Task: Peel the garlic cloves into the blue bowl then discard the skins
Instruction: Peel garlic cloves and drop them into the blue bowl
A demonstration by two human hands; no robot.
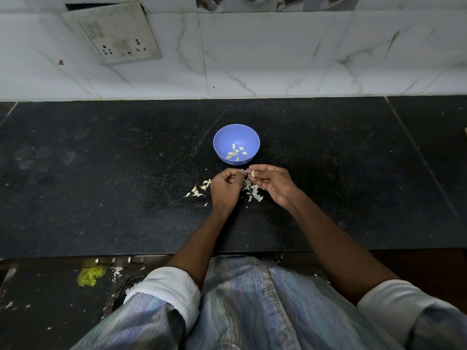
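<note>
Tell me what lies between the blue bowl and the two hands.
Head view: only bare black counter between blue bowl, left hand and right hand.

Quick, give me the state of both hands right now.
Left hand: fingers curled, pinching a bit of garlic skin.
Right hand: holding a garlic clove between its fingertips.

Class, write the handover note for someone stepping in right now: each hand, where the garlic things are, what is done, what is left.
Right hand pinches a garlic clove; left hand pinches a bit of skin at its tip.
Blue bowl sits just beyond the hands, with several peeled cloves inside.
Loose skins lie on the black counter under the hands; more garlic pieces lie left.
Left: finish this clove, drop it in, discard skins.
</note>
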